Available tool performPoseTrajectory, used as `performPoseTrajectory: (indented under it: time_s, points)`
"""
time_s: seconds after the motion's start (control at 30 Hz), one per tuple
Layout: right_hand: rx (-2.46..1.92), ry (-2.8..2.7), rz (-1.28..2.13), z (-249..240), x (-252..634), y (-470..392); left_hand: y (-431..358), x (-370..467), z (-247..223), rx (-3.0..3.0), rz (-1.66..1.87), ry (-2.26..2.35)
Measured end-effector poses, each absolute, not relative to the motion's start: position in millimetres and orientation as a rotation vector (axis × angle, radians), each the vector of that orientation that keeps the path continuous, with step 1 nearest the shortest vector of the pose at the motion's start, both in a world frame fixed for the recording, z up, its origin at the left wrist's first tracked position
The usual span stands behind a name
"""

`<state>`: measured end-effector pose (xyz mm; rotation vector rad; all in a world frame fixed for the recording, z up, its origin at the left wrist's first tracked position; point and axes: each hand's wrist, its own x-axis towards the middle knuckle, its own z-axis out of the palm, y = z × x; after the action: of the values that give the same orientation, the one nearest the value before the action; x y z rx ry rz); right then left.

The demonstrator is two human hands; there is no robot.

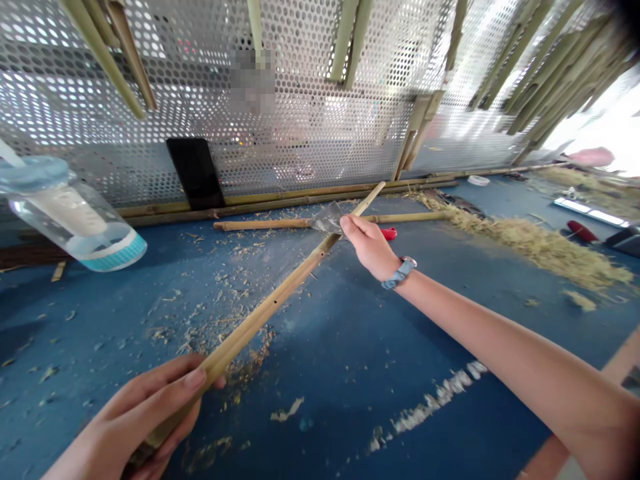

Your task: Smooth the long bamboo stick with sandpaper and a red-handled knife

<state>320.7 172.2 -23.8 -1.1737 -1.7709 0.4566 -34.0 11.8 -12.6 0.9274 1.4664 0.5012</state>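
Note:
A long split bamboo strip [270, 309] slants up from the lower left toward the back of the table. My left hand [150, 407] is closed around its near end. Farther along, my right hand [369, 245] is closed on a scraper, whose wide grey blade [326, 219] lies across the strip. A red handle end [389, 233] pokes out behind the fingers. Past the blade, the strip's far tip [373, 195] reaches over another bamboo stick [270, 225] lying crosswise on the table.
Shavings cover the blue table [325, 373], with a larger pile of shavings [540, 243] at right. A plastic bottle [85, 213] stands left; a black phone [195, 173] leans on the perforated metal screen [300, 133]. Bamboo pieces [555, 67] hang above.

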Motion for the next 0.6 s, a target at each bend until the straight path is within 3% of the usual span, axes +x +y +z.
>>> performPoseTrajectory:
  time_s: [0.27, 0.43, 0.6]
  points:
    - [-0.933, -2.318, 0.216, -37, 335, 188, 12, -36, -18, 0.953, 0.513, 1.455]
    - [-0.923, -2.271, 0.211, -34, 315, 169, 11, -36, -14, 0.977, 0.501, 1.444]
    - [-0.612, -2.498, 0.283, -26, 292, 146, 11, -40, -24, 0.919, 0.515, 1.526]
